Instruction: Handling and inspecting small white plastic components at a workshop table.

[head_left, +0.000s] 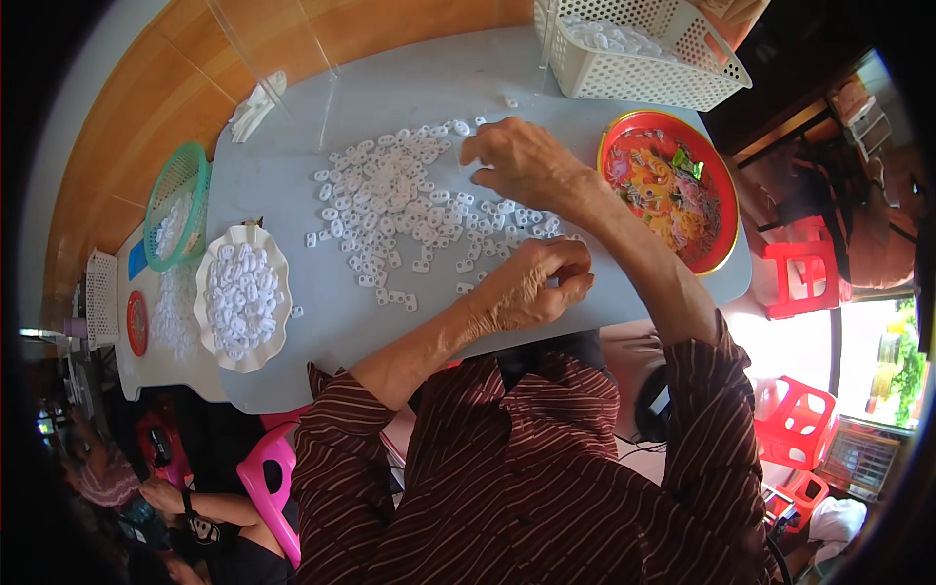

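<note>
Small white plastic pieces (375,190), oval with two holes each, lie in a loose spread across the grey table (409,93). My left hand (531,283) is at the near right edge of the spread, its fingers curled in and thumb pressed to them; whatever they hold is hidden. Just beyond it, my right hand (526,164) hovers palm down at the far right of the pieces. Its fingers are bent and thumb stands apart, with nothing visible between them. To its right sits a red round tray (726,210) with a floral print, holding many thin small metal-looking bits.
A scalloped white dish (284,302) heaped with white pieces stands at the left, beside a green basket (202,219). At the far right is a white perforated basket (634,83) of pieces. Pink stool (263,478) and red stools (795,419) flank me; another person's arm (229,507) shows lower left.
</note>
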Demonstrator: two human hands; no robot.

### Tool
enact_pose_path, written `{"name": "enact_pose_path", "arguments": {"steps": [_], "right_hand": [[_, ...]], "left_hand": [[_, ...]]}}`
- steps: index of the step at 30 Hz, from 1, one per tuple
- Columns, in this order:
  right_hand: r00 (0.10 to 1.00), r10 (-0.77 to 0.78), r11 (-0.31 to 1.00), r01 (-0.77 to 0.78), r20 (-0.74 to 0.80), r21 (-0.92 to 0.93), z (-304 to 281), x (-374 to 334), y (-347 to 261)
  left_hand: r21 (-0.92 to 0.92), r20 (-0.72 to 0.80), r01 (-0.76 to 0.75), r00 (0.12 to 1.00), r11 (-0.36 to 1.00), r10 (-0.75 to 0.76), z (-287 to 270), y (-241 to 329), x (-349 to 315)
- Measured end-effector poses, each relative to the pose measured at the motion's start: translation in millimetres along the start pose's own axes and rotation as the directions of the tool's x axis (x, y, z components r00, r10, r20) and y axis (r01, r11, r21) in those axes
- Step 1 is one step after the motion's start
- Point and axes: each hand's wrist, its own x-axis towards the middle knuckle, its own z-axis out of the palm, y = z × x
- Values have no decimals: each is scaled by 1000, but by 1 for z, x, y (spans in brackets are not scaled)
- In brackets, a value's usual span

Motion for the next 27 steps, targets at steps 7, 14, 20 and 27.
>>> {"name": "enact_pose_path", "arguments": {"steps": [7, 14, 20, 27], "right_hand": [[990, -114, 984, 101, 85, 144, 24, 18, -12], [998, -46, 996, 43, 38, 72, 15, 3, -2], [999, 37, 989, -37, 2, 143, 0, -23, 6], [965, 68, 976, -12, -253, 216, -53, -85, 55]], "left_hand": [[-52, -14, -50, 999, 997, 49, 4, -10, -1], [-95, -41, -95, 995, 991, 92, 8, -5, 2], [-87, -93, -64, 994, 994, 56, 5, -8, 0], [11, -290, -10, 957, 1000, 13, -14, -14, 5]]}}
